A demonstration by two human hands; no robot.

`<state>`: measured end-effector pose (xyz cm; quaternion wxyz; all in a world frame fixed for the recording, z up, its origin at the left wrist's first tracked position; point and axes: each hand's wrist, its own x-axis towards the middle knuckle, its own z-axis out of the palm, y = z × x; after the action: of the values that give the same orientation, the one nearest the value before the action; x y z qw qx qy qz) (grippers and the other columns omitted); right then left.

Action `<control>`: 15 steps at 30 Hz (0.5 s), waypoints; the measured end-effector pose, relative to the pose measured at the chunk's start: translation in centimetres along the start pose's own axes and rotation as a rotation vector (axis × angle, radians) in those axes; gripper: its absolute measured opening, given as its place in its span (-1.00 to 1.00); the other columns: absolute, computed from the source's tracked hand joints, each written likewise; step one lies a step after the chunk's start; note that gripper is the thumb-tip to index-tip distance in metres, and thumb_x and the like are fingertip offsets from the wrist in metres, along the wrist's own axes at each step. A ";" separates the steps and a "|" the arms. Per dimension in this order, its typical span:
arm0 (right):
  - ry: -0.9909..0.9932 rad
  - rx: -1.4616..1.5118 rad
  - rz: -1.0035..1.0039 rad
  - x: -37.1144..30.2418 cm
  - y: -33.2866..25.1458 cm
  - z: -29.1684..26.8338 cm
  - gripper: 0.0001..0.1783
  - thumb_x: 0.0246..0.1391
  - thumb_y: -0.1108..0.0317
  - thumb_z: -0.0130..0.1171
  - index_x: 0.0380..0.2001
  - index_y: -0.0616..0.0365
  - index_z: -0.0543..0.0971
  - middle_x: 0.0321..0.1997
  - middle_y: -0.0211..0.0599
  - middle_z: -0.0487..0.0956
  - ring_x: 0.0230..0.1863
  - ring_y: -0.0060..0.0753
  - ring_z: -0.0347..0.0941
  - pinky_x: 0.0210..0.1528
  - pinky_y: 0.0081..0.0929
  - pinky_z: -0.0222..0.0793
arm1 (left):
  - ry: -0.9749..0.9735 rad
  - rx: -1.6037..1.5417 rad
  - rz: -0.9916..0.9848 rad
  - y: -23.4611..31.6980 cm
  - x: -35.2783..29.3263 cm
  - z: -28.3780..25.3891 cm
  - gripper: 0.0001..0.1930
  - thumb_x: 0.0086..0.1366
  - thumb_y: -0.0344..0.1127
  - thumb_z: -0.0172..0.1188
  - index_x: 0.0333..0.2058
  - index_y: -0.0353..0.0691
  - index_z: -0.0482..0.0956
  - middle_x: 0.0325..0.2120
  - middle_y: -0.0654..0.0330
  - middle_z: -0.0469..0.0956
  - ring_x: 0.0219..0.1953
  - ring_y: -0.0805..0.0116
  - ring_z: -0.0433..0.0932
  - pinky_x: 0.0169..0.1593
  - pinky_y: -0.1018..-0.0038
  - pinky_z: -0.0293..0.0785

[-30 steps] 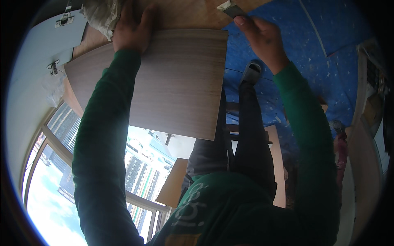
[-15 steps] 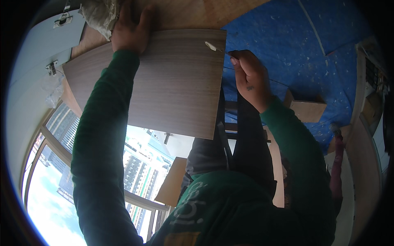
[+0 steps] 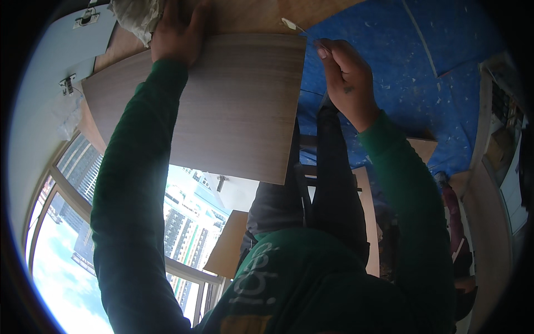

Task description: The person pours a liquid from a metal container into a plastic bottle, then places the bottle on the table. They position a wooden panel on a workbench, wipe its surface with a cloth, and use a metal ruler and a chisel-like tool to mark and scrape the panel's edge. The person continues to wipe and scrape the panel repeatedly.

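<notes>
A wood-grain panel (image 3: 239,106) lies in front of me, slanting toward my lap. My left hand (image 3: 177,42) rests over its far edge, thumb and fingers spread, beside a crumpled pale cloth (image 3: 138,19). Just off the panel's far right corner, my right hand (image 3: 347,75) pinches a thin-handled tool with a cream-coloured tip (image 3: 288,23). That tip sits over the brown wooden surface (image 3: 245,16) beyond the panel. Its exact kind is too small to make out.
A blue sheet (image 3: 400,67) covers the floor at right, with a small wooden piece (image 3: 423,148) on it. White doors with metal hinges (image 3: 68,84) stand at left, above a window (image 3: 67,239). Another person's maroon-clad limb (image 3: 453,211) shows at far right.
My right hand has moved farther away and slightly right, carrying the tool's cream tip from above the panel's corner to beyond its far edge. My left hand keeps its place on the panel.
</notes>
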<state>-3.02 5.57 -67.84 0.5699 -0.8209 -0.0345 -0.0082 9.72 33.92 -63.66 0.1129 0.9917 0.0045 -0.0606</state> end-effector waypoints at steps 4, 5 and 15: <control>-0.051 -0.067 -0.082 -2.4 -0.3 0.9 -0.86 0.27 0.63 0.15 -0.15 0.25 0.61 -0.36 -0.22 0.56 -0.31 -0.21 0.52 -0.22 -0.30 0.47 | 0.002 -0.020 0.017 -0.2 0.2 0.4 -0.20 0.42 0.15 0.13 0.44 -0.28 0.25 0.42 -0.24 0.26 0.47 -0.20 0.21 0.51 0.15 0.11; -0.056 -0.048 -0.066 -2.8 -0.3 0.8 -0.87 0.27 0.62 0.16 -0.15 0.25 0.62 -0.36 -0.23 0.56 -0.32 -0.21 0.52 -0.23 -0.30 0.46 | 0.008 -0.026 0.027 -0.4 0.2 0.6 -0.20 0.42 0.15 0.13 0.44 -0.28 0.25 0.42 -0.24 0.26 0.47 -0.20 0.22 0.51 0.15 0.11; -0.073 -0.042 -0.036 -3.3 0.4 1.2 -0.84 0.25 0.58 0.21 -0.11 0.24 0.61 -0.33 -0.20 0.57 -0.32 -0.20 0.52 -0.27 -0.31 0.45 | 0.039 -0.023 0.039 -0.6 -0.3 0.6 -0.18 0.42 0.18 0.12 0.44 -0.30 0.26 0.43 -0.24 0.24 0.49 -0.17 0.18 0.53 0.18 0.07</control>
<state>-6.37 6.43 -68.78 0.5509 -0.8316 -0.0697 0.0107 9.36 34.40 -64.35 0.1253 0.9913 -0.0120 -0.0392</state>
